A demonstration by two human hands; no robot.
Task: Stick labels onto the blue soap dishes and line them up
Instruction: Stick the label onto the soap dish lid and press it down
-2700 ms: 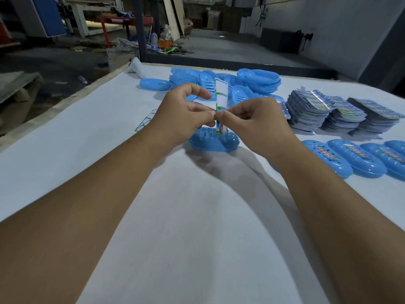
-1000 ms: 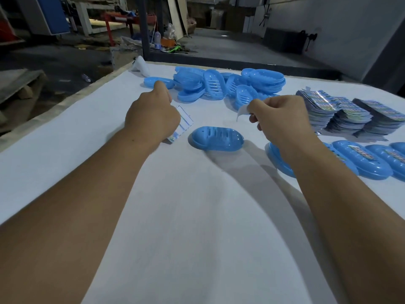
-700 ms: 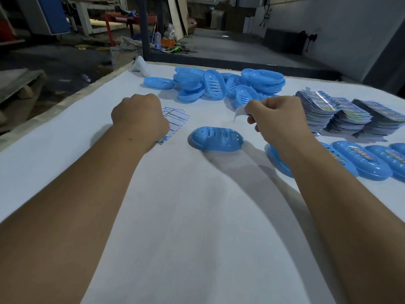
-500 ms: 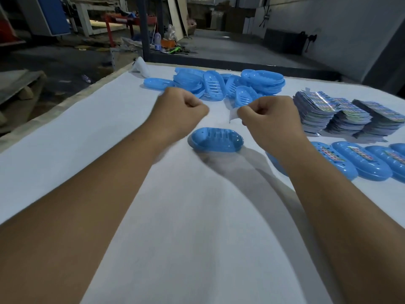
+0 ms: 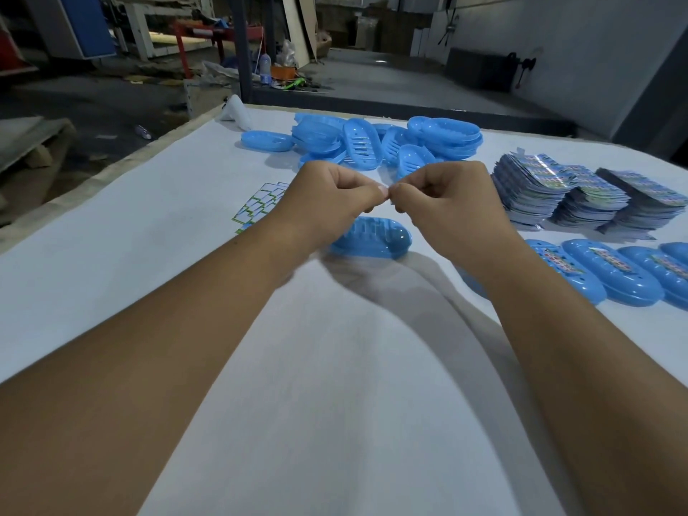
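Note:
An unlabelled blue soap dish (image 5: 376,240) lies on the white table (image 5: 335,366), just below my hands. My left hand (image 5: 331,206) and my right hand (image 5: 446,206) meet fingertip to fingertip above it, pinching a small label between them; the label is almost wholly hidden by the fingers. To the right, a row of labelled blue soap dishes (image 5: 610,270) lies side by side. A heap of unlabelled blue soap dishes (image 5: 372,143) sits at the back.
Used backing sheets (image 5: 260,202) with green outlines lie left of my left hand. Stacks of label sheets (image 5: 580,191) stand at the right, behind the row. The table's left edge (image 5: 111,169) drops to a cluttered workshop floor.
My left hand dropped the backing sheet at the left, then came back to the middle. Both hands now pinch the label together above the dish.

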